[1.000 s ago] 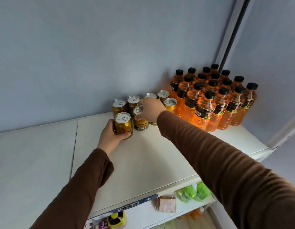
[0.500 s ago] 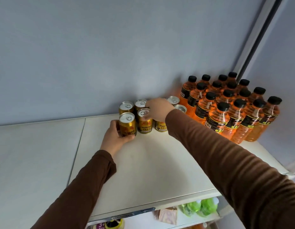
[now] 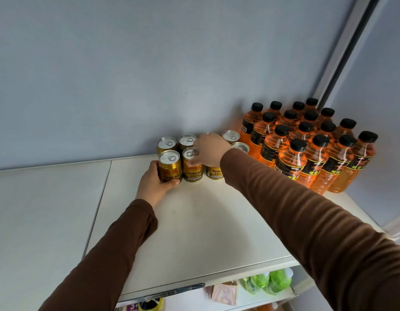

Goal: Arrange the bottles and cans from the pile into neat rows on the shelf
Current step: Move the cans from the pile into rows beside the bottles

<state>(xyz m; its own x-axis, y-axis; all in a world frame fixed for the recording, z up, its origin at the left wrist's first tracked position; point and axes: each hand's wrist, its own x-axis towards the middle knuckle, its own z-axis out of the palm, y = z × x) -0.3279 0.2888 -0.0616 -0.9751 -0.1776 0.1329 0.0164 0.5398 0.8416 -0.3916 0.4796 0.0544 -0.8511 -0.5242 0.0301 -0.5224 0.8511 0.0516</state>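
Front-left gold can point(image 3: 169, 167): "Wealth Bull", partly covered by the left hand point(image 3: 154, 184).
Middle gold can point(image 3: 192, 167): "Wealth Bull" above a line of small print too fine to read.
Right gold can point(image 3: 214, 172): "Wealth", the rest hidden by a sleeve.
Orange bottles point(image 3: 291, 162): black labels, lettering unreadable.
Lower-shelf packet point(image 3: 133, 307): "3+".

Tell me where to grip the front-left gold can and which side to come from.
Grip the front-left gold can round its upright side wall, from the open left and front. Another can crowds its right and one stands behind. The left hand wraps it that way.
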